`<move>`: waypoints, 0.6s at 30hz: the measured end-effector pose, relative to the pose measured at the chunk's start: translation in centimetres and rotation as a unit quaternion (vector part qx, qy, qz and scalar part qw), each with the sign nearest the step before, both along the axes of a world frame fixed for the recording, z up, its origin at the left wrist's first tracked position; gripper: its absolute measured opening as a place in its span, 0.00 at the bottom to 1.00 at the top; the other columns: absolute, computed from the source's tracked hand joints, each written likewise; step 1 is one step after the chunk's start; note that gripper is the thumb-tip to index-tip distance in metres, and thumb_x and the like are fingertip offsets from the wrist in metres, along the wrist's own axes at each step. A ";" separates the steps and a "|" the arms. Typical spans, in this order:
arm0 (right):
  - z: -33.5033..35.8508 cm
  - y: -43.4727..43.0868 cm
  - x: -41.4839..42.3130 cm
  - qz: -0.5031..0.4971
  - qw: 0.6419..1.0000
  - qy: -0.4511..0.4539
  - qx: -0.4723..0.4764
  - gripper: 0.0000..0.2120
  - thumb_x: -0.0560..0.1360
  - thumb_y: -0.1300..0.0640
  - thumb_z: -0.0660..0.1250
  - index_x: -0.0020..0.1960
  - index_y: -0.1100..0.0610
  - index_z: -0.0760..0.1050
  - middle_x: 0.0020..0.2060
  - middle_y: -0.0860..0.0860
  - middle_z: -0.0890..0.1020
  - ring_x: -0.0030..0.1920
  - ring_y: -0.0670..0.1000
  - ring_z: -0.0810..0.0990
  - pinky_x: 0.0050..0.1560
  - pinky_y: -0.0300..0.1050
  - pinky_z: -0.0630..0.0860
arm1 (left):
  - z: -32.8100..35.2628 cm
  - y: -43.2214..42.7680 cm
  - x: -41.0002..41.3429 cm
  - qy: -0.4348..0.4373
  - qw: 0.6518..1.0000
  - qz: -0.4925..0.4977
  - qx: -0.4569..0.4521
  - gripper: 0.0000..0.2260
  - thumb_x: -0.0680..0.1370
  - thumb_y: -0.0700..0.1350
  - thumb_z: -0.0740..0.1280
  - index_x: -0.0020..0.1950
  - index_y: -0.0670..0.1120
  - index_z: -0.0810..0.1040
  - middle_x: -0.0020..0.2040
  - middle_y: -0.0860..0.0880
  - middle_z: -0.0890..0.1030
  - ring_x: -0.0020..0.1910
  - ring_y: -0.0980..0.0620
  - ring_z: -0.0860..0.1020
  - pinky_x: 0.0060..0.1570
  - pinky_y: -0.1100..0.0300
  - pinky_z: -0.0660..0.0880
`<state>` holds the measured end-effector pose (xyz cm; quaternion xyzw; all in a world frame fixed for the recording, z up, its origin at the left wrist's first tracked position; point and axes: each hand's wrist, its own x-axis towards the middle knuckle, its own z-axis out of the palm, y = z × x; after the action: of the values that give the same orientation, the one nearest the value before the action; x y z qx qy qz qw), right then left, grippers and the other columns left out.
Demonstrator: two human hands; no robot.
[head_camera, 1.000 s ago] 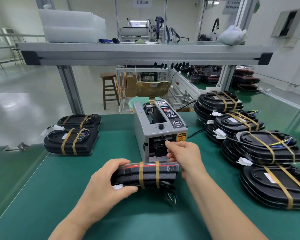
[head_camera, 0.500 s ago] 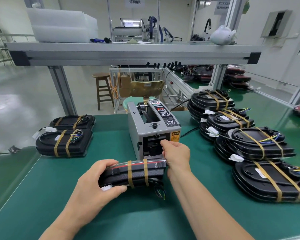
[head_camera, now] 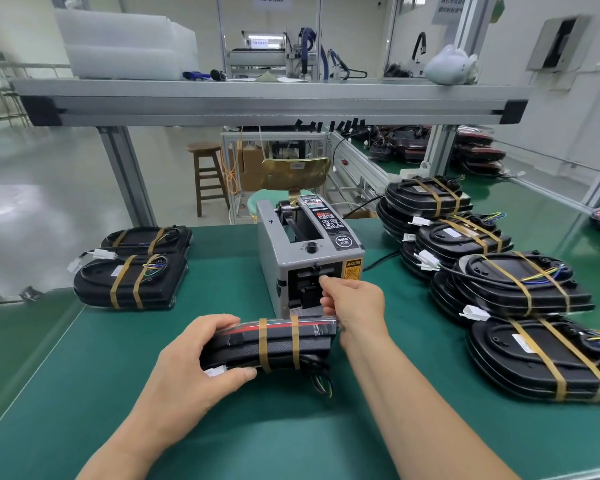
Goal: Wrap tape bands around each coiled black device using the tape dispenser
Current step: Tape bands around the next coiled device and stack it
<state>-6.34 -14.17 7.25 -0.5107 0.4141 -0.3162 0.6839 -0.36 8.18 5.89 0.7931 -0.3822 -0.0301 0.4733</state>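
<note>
Nearest, my left hand grips the coiled black device by its left end, fingers over the top and thumb beneath, holding it on edge over the green bench. Two tan tape bands circle its middle. Just beyond, my right hand is at the mouth of the tape dispenser, fingers curled close together; I cannot tell whether they pinch tape. Farther off, a small stack of banded devices lies at the left and larger stacks at the right.
</note>
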 end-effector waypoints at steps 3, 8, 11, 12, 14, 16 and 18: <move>0.1 0.1 0.3 -0.012 1.000 0.012 0.001 0.03 0.73 0.63 0.73 0.40 0.60 0.81 0.23 0.48 0.79 0.21 0.42 0.74 0.28 0.37 0.75 | 0.0 0.0 0.0 0.006 1.000 0.000 -0.005 0.24 0.65 0.39 0.80 0.55 0.57 0.77 0.52 0.62 0.81 0.54 0.60 0.78 0.50 0.76 0.70; -0.2 0.4 0.7 -0.040 0.999 0.016 0.001 0.01 0.70 0.63 0.72 0.40 0.59 0.80 0.25 0.47 0.78 0.26 0.45 0.74 0.27 0.36 0.70 | -0.1 0.1 -0.1 0.011 1.000 0.006 -0.015 0.24 0.65 0.39 0.80 0.54 0.56 0.78 0.51 0.62 0.81 0.53 0.61 0.79 0.49 0.77 0.70; -0.3 0.6 0.5 -0.036 0.999 0.003 0.013 0.04 0.71 0.62 0.71 0.38 0.57 0.77 0.25 0.48 0.76 0.26 0.46 0.72 0.29 0.37 0.69 | -0.2 0.1 -0.1 0.012 1.000 0.005 -0.014 0.24 0.64 0.39 0.81 0.54 0.57 0.78 0.51 0.62 0.81 0.52 0.62 0.79 0.49 0.77 0.70; -0.3 0.6 0.3 -0.033 0.999 -0.001 0.017 0.07 0.71 0.62 0.71 0.36 0.57 0.76 0.23 0.47 0.75 0.23 0.45 0.70 0.27 0.35 0.67 | -0.1 0.1 -0.2 0.011 1.000 0.004 -0.012 0.24 0.64 0.39 0.81 0.54 0.57 0.78 0.51 0.62 0.81 0.52 0.61 0.79 0.49 0.76 0.70; -0.2 0.5 -0.5 -0.030 0.999 -0.015 0.032 0.11 0.72 0.63 0.71 0.33 0.56 0.73 0.19 0.46 0.71 0.19 0.43 0.66 0.20 0.32 0.63 | -0.1 0.1 -0.3 0.010 1.000 0.003 -0.012 0.24 0.65 0.39 0.81 0.55 0.57 0.77 0.51 0.62 0.81 0.53 0.61 0.79 0.49 0.75 0.71; 0.0 0.4 -1.5 -0.029 0.998 -0.029 0.044 0.13 0.73 0.63 0.71 0.32 0.57 0.72 0.21 0.48 0.70 0.22 0.46 0.65 0.22 0.34 0.63 | -0.2 -0.1 -0.5 0.013 1.000 0.008 -0.021 0.24 0.65 0.39 0.81 0.54 0.57 0.77 0.51 0.61 0.81 0.53 0.60 0.79 0.50 0.73 0.72; 0.2 0.6 -2.7 -0.035 0.997 -0.046 0.046 0.11 0.73 0.62 0.72 0.34 0.57 0.74 0.25 0.49 0.72 0.26 0.46 0.67 0.29 0.36 0.67 | -0.5 -0.5 -1.0 0.003 0.999 0.022 -0.032 0.23 0.65 0.40 0.81 0.53 0.57 0.76 0.49 0.60 0.79 0.52 0.59 0.78 0.48 0.72 0.72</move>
<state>-9.04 -13.60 7.50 -0.4487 0.4134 -0.3436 0.7139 -1.38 7.65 5.43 0.7858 -0.3635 -0.0096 0.5002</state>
